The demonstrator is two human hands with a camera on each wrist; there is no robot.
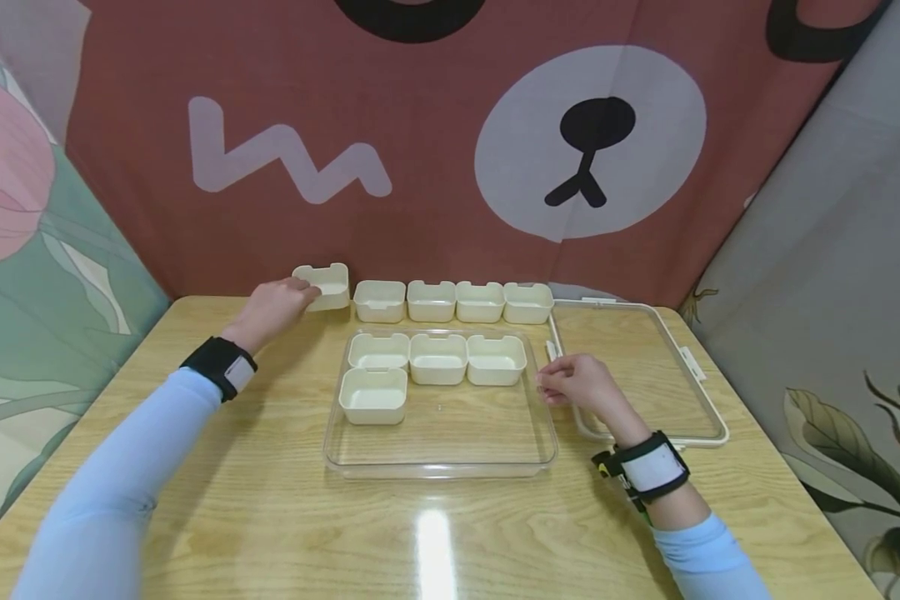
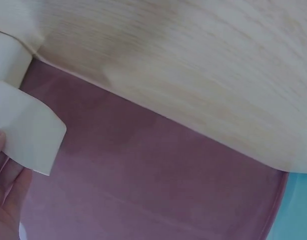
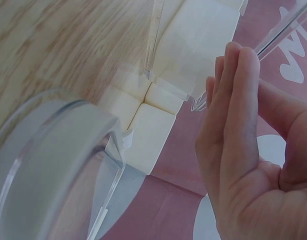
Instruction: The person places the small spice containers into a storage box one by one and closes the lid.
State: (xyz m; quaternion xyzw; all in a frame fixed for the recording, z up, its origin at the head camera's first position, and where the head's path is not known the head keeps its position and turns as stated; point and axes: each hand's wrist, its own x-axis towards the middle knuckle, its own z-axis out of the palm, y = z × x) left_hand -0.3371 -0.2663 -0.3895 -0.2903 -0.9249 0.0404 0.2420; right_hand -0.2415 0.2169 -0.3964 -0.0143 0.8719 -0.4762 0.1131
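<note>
Container (image 1: 335, 288) pinched in left grip (image 1: 273, 308), right grip (image 1: 579, 385) pinching clear tray (image 1: 442, 470), white-panelled wristbands (image 1: 213, 367)

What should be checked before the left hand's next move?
1. Left hand holds one cream container: ok.
2. Clear tray has room for another: ok, bare floor front middle and front right.
3. Four containers inside stand upright: ok.
4. Lid is off: ok, lying right of the tray.
5. Right hand steadies the tray: cannot tell; it's at the rim, grip unclear.
</note>
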